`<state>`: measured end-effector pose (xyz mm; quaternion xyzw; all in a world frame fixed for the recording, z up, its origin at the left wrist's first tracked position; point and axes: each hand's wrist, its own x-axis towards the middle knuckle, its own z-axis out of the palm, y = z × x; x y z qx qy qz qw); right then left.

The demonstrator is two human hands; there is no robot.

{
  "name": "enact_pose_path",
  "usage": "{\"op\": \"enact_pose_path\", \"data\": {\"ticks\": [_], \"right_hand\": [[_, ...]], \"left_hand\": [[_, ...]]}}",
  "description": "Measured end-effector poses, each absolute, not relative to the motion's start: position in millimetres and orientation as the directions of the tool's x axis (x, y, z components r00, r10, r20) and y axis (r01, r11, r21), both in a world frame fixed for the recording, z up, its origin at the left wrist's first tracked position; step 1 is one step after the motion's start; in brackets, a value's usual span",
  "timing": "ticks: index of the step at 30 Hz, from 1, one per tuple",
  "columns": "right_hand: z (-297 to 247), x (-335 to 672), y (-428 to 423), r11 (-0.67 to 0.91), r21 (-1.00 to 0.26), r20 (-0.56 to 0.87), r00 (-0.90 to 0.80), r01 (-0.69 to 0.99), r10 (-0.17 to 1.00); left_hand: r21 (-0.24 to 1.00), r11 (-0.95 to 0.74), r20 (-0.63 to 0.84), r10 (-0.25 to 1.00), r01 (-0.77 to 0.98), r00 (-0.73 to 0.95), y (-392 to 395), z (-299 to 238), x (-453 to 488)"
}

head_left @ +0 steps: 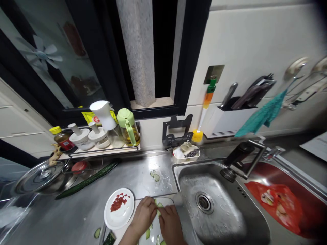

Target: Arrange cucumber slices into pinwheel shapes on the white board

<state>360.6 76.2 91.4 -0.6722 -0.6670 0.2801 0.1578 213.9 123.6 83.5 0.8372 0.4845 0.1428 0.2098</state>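
Note:
My left hand (145, 215) and my right hand (170, 223) are close together over a white cutting board (167, 200). Pale green cucumber slices (159, 205) show between them, with the fingers of both hands bent in and pressed onto the slices. Other slices (148, 233) lie on the board below and between my wrists. A dark-skinned cucumber piece (109, 239) sits at the board's lower left. Left of my hands, a white plate (108, 212) holds small red pieces (119, 203).
A whole cucumber (87, 181) lies on the steel counter beside a lidded pot (41, 177). More slices (155, 175) are near the wall. The sink (212, 194) is on the right, with a red bag (281, 204) beyond its tap (250, 163). Condiment jars (83, 139) line a shelf.

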Motion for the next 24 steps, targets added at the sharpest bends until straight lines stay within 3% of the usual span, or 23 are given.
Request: {"op": "enact_pose_path", "data": {"ticks": [10, 14, 19, 24], "right_hand": [[69, 369, 71, 0.016, -0.561, -0.027, -0.037, 0.828, 0.999], [62, 373, 62, 0.055, -0.554, 0.036, -0.042, 0.830, 0.998], [58, 372, 50, 0.155, -0.491, 0.089, -0.127, 0.858, 0.988], [48, 369, 45, 0.195, -0.414, 0.087, -0.175, 0.889, 0.981]], "left_hand": [[0.533, -0.361, 0.096, 0.924, 0.765, 0.370, 116, 91, 171], [0.502, -0.174, 0.013, 0.981, 0.847, 0.194, 110, 85, 129], [0.418, 0.190, -0.140, 0.980, 0.889, -0.143, 111, 74, 96], [0.385, 0.287, -0.237, 0.949, 0.877, -0.206, 118, 74, 102]]}}
